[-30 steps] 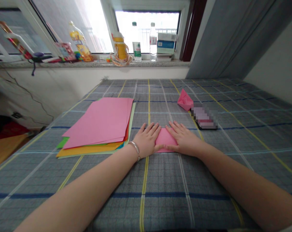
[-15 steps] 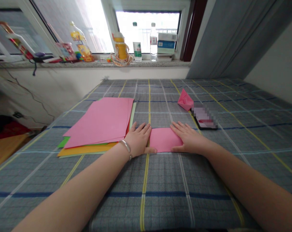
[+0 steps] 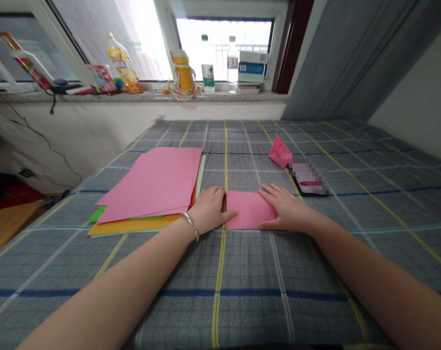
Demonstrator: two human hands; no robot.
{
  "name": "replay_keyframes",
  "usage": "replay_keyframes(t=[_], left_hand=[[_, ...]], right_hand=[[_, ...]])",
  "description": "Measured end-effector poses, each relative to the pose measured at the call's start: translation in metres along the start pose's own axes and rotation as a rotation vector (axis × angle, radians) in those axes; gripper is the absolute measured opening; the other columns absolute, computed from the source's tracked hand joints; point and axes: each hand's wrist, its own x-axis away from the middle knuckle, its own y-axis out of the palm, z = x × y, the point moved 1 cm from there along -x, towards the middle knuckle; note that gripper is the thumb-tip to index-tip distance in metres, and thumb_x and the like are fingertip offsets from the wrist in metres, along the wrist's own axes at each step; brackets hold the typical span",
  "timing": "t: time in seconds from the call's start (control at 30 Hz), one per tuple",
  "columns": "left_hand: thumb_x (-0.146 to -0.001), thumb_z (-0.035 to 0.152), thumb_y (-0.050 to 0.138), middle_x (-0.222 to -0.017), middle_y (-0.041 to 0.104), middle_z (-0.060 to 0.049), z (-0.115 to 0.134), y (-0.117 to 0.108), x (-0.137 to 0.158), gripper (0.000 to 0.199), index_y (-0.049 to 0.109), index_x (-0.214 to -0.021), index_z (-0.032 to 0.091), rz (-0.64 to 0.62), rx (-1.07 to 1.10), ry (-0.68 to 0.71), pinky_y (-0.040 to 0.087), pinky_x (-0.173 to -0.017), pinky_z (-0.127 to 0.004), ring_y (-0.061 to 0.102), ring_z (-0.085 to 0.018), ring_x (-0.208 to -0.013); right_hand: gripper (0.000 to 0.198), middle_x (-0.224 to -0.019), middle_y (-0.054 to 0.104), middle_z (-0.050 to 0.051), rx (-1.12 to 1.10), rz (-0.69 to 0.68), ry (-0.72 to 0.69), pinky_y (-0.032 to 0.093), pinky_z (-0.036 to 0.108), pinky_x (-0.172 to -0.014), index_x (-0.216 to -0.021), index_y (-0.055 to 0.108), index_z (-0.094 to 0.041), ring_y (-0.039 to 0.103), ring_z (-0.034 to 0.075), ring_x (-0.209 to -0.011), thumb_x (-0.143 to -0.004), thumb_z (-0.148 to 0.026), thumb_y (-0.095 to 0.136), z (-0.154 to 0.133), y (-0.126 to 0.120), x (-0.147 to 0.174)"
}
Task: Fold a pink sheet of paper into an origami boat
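Right of paper stack, pink sheet was overlapped by left hand (thumb atop, grip unclear) and right hand (fingers outspread, unclenched).

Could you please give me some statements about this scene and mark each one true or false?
1. The right hand rests on the small pink sheet. True.
2. The silver bracelet is on the right arm. False: the bracelet is on the left arm.
3. The thumb of the left hand lies over the small pink sheet. True.
4. The top of the paper stack is green. False: its top is pink.
5. The folded pink paper is beside the phone. True.
6. The phone lies to the left of the paper stack. False: it lies to the right of the stack.
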Motion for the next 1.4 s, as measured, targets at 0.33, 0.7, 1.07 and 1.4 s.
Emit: replay_keyframes(t=[0.33,0.7,1.07,1.4], left_hand=[[-0.075,0.025,0.061,-0.068,0.062,0.003,-0.003,0.011,-0.014,0.016,0.050,-0.084,0.019,0.218,0.847,-0.157,0.045,-0.062,-0.025,0.059,-0.013,-0.064],[-0.074,0.033,0.064,-0.070,0.060,0.003,0.010,0.006,-0.011,0.029,0.054,-0.097,0.018,0.286,1.176,-0.115,0.041,-0.059,-0.020,0.054,-0.010,-0.063],[-0.088,0.042,0.048,-0.088,0.066,-0.002,0.018,0.006,-0.005,0.033,0.065,-0.095,0.015,0.212,0.954,-0.018,0.045,-0.073,-0.028,0.057,-0.017,-0.079],[-0.091,0.048,0.041,-0.090,0.067,-0.002,0.019,0.005,-0.003,0.041,0.065,-0.104,0.017,0.175,1.039,-0.010,0.046,-0.071,-0.026,0.058,-0.017,-0.079]], right_hand=[[0.087,-0.141,0.045,0.014,-0.162,0.153,-0.031,0.032,0.052,-0.107,-0.138,0.043,-0.017,0.038,0.033,-0.131,-0.065,-0.057,0.069,0.003,0.001,-0.003],[0.013,-0.085,0.067,0.003,-0.504,0.598,0.080,0.049,0.037,-0.078,-0.087,0.067,-0.021,0.062,0.021,-0.084,-0.082,-0.030,0.058,0.009,-0.012,-0.008],[0.022,-0.096,0.070,0.003,-0.424,0.922,-0.168,0.048,0.038,-0.083,-0.104,0.067,-0.026,0.062,0.019,-0.090,-0.086,-0.019,0.056,-0.010,-0.035,0.006],[0.021,-0.093,0.070,0.003,-0.443,0.900,-0.134,0.049,0.039,-0.083,-0.100,0.068,-0.027,0.063,0.019,-0.088,-0.086,-0.019,0.055,-0.009,-0.032,0.004]])
